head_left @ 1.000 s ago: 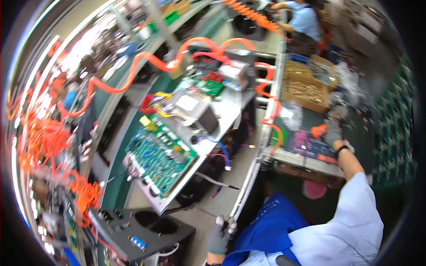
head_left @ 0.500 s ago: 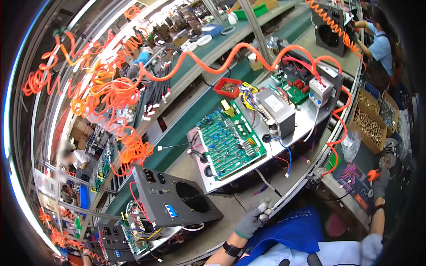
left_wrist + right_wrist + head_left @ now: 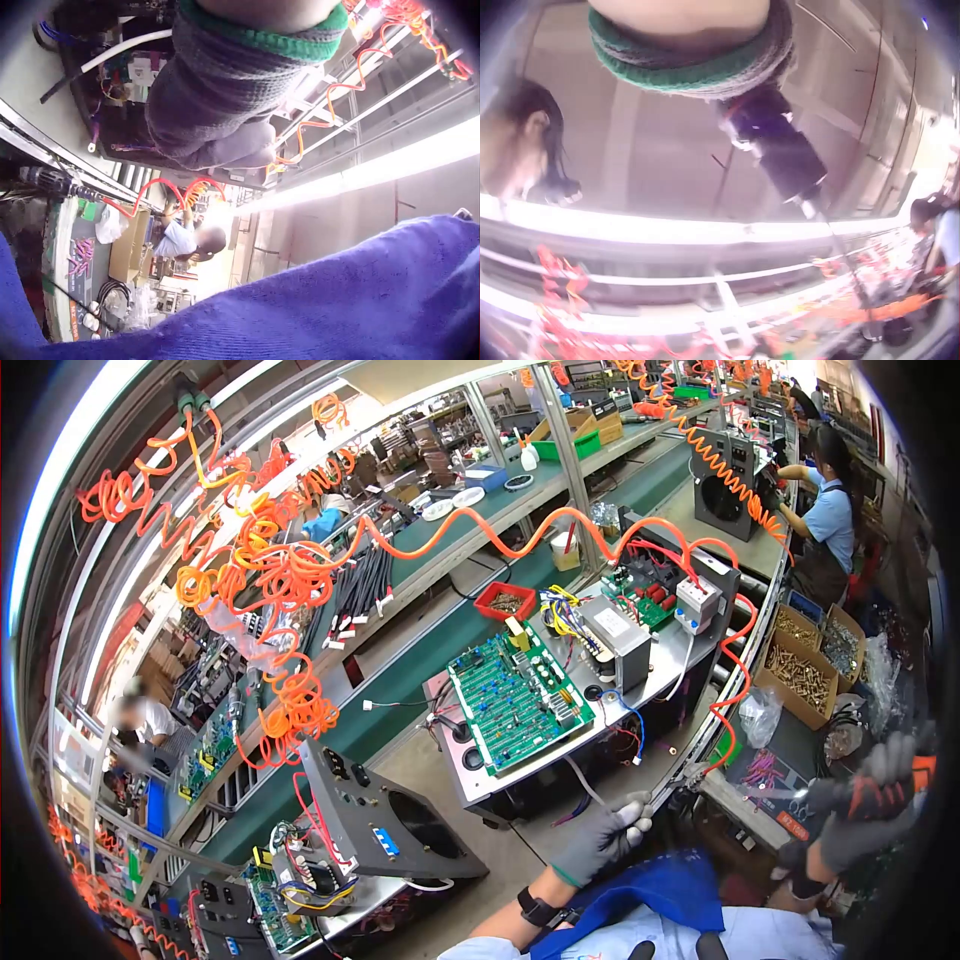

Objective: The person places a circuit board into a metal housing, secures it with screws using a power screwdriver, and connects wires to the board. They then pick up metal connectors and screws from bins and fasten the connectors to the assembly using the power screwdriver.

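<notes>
My right hand (image 3: 850, 844), in a grey glove, grips a black and orange power screwdriver (image 3: 876, 798) above the side bench. Motion blurs both. In the right wrist view the screwdriver's dark nose (image 3: 789, 161) and long thin bit slant down to the right. My left hand (image 3: 596, 842), also gloved, is at the near edge of the main bench with its fingers bent. Close beyond it lies the end of a grey cable (image 3: 583, 780) from an open chassis. That chassis carries a green circuit board (image 3: 520, 700) and a transformer (image 3: 615, 635).
A second chassis with a black fan panel (image 3: 385, 810) stands at the left. An orange coiled hose (image 3: 490, 540) spans the bench. Cardboard boxes of screws (image 3: 798, 678) and pink cable ties (image 3: 762, 772) are on the side bench. Another person (image 3: 830, 520) works farther along.
My right hand has lifted the power screwdriver from the side bench and brought it closer to me. The view has swung toward the main bench. My left hand keeps near the bench edge.
</notes>
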### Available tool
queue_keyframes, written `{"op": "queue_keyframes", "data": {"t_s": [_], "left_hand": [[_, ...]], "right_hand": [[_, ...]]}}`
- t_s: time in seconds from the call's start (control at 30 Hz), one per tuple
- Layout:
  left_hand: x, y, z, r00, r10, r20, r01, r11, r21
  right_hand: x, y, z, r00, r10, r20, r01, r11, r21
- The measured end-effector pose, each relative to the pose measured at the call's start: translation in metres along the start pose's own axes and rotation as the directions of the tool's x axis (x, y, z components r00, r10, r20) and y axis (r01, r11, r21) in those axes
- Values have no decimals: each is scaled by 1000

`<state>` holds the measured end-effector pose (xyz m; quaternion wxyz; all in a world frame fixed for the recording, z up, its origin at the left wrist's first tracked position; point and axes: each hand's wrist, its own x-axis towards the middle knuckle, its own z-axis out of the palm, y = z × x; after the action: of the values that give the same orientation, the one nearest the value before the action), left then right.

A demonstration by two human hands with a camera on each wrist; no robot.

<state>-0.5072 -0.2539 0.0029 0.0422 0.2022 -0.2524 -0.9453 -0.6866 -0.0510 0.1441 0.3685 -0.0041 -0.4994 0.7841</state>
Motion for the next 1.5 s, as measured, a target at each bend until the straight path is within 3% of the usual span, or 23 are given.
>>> {"op": "queue_keyframes", "data": {"t_s": [0.03,0.07,0.13,0.2,0.23,0.37,0.47,0.53,0.63,0.73,0.8,0.9,1.0,1.1,1.17,1.2,1.23,1.27,1.3,1.33,1.43,1.5], "left_hand": [[-4,1,3,998,41,-48,-40,999,21],[-6,1,5,992,86,-95,-83,996,44],[-9,-2,-6,990,136,-42,-137,990,-23],[-22,2,-9,986,166,16,-158,959,-235],[-30,5,0,978,190,-82,-200,970,-135],[-36,3,-2,958,256,-127,-270,957,-104],[-34,3,1,889,305,-343,-359,928,-104],[-36,3,1,887,314,-338,-357,931,-71],[-32,1,3,884,300,-359,-356,929,-99],[-29,0,1,885,274,-376,-365,909,-198],[-32,0,3,850,340,-403,-397,915,-66],[-36,8,6,825,367,-429,-410,912,-6],[-38,12,-12,851,361,-381,-453,872,-186],[-44,27,-14,847,448,-286,-512,833,-209],[-54,35,-10,827,458,-325,-535,819,-206],[-60,39,-10,809,457,-369,-549,812,-198],[-59,41,-24,837,466,-286,-536,801,-265],[-60,42,-29,837,457,-300,-539,783,-311],[-59,43,-35,839,472,-272,-544,759,-359],[-58,45,-42,842,483,-238,-538,737,-409],[-61,52,-58,841,515,-167,-535,740,-407],[-63,53,-64,834,531,-149,-543,745,-387]], "right_hand": [[7,11,-13,866,171,470,-387,826,411],[14,23,-24,533,36,845,-786,391,479],[-19,16,9,596,-28,802,-760,304,575],[-40,21,28,609,-12,793,-746,329,578],[-47,24,35,600,-1,800,-761,307,572],[-65,38,60,566,19,824,-794,283,538],[-68,46,75,540,20,841,-813,270,516],[-73,49,85,571,12,821,-793,268,547],[-77,60,95,518,-85,851,-835,168,524],[-81,65,98,501,14,866,-854,172,491],[-83,69,101,485,31,874,-865,162,475],[-86,68,106,467,61,882,-873,193,449],[-94,55,112,491,72,868,-849,264,458],[-99,42,119,435,2,901,-874,242,421],[-106,31,124,307,-26,951,-928,214,306],[-108,22,120,272,154,950,-954,175,245],[-114,21,125,260,48,965,-954,167,248],[-121,23,132,250,-58,967,-953,162,256],[-129,22,134,273,-84,958,-942,181,284],[-141,13,137,430,-4,903,-864,288,412],[-153,16,136,358,-9,934,-899,268,347],[-155,23,135,259,-175,950,-843,440,310]]}}
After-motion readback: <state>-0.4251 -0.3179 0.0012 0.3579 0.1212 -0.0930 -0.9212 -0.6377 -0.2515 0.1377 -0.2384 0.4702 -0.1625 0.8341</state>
